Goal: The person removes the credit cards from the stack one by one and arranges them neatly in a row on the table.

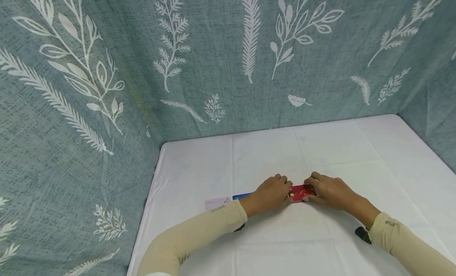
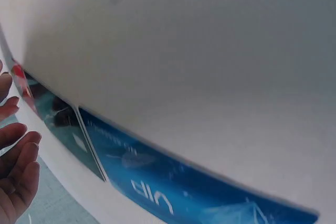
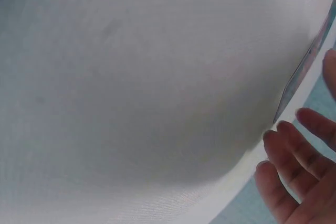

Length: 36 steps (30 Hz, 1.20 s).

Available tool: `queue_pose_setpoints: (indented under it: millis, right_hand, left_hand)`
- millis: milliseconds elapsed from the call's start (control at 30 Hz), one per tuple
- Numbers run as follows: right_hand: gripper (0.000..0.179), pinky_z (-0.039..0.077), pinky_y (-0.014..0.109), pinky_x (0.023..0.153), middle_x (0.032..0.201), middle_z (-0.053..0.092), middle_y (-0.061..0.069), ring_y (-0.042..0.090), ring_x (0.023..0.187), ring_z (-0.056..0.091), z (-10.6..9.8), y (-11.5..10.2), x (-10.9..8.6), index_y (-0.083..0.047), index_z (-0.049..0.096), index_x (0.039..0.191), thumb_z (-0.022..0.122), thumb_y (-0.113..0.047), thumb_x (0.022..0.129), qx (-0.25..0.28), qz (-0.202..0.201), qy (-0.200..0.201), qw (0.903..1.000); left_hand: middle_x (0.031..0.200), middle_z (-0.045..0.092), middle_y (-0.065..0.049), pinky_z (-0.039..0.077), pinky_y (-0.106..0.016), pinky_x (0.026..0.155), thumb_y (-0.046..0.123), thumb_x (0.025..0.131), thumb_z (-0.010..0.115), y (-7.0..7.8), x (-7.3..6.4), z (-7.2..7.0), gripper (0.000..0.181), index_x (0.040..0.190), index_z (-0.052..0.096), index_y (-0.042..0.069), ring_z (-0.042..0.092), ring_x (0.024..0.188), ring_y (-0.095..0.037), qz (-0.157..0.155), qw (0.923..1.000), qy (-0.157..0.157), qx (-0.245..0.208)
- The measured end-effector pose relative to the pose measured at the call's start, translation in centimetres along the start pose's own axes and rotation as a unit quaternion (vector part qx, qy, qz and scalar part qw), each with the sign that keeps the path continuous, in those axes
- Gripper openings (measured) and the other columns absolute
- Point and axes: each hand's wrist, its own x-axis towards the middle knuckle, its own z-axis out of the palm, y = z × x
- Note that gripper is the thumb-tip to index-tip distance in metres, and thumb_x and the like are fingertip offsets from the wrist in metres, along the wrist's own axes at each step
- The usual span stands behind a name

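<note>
A red card (image 1: pixel 298 193) lies flat on the white table between my hands. My right hand (image 1: pixel 331 192) holds its right end, fingertips at the far edge and thumb at the near edge. At the left end, my left hand (image 1: pixel 271 195) has its fingers and thumb about the card. Left of it in the same row are a blue card (image 2: pixel 157 174) and, in the head view, a pale pink card (image 1: pixel 213 203). In the left wrist view a dark green card (image 2: pixel 65 124) sits between the blue and red ones; in the head view my left hand hides that spot.
The white-covered table (image 1: pixel 285 244) ends at a rounded left edge and a far edge. A green-grey curtain (image 1: pixel 213 62) with white leaf prints stands behind it and along both sides. Dark wrist devices (image 1: pixel 363 235) show under the sleeves.
</note>
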Motion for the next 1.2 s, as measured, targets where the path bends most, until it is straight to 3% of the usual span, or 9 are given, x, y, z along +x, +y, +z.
queue_pose_setpoints:
  millis: [367, 733, 1000, 1200]
  right_hand:
    - [0.053, 0.049, 0.030, 0.061, 0.095, 0.059, -0.001, 0.012, 0.076, 0.057, -0.4, -0.3, 0.2, -0.010, 0.067, 0.104, 0.072, -0.054, 0.075, -0.003, -0.015, 0.064, 0.9978]
    - [0.060, 0.049, 0.044, 0.078, 0.113, 0.058, 0.007, 0.025, 0.097, 0.057, -0.3, -0.2, 0.3, -0.010, 0.064, 0.113, 0.071, -0.056, 0.075, 0.013, -0.014, 0.071, 0.9973]
    - [0.065, 0.045, 0.050, 0.085, 0.121, 0.057, 0.011, 0.030, 0.106, 0.055, -0.5, -0.3, -0.1, -0.010, 0.061, 0.119, 0.072, -0.056, 0.074, 0.023, 0.007, 0.056, 0.9981]
    - [0.068, 0.044, 0.051, 0.087, 0.123, 0.056, 0.012, 0.031, 0.108, 0.054, -0.7, -0.5, -0.3, -0.010, 0.060, 0.121, 0.074, -0.055, 0.072, 0.022, 0.014, 0.053, 0.9982]
  left_hand:
    - [0.107, 0.061, -0.001, 0.045, -0.023, 0.075, 0.047, 0.090, 0.058, -1.2, -1.5, -0.3, 0.044, 0.118, 0.061, 0.012, 0.053, 0.089, -0.012, -0.036, 0.9987, -0.028, -0.023]
    - [0.108, 0.062, -0.004, 0.047, -0.027, 0.076, 0.047, 0.090, 0.060, -3.3, -4.4, -0.1, 0.048, 0.120, 0.061, 0.009, 0.055, 0.091, -0.015, -0.055, 0.9971, 0.021, -0.048]
    - [0.113, 0.061, -0.006, 0.047, -0.029, 0.081, 0.046, 0.089, 0.061, -4.7, -6.9, 0.0, 0.051, 0.123, 0.060, 0.008, 0.057, 0.098, -0.019, -0.096, 0.9918, 0.041, -0.073]
    - [0.110, 0.062, -0.007, 0.048, -0.031, 0.078, 0.045, 0.087, 0.064, -5.0, -8.7, 0.1, 0.051, 0.122, 0.060, 0.007, 0.058, 0.095, -0.019, -0.116, 0.9875, 0.053, -0.093]
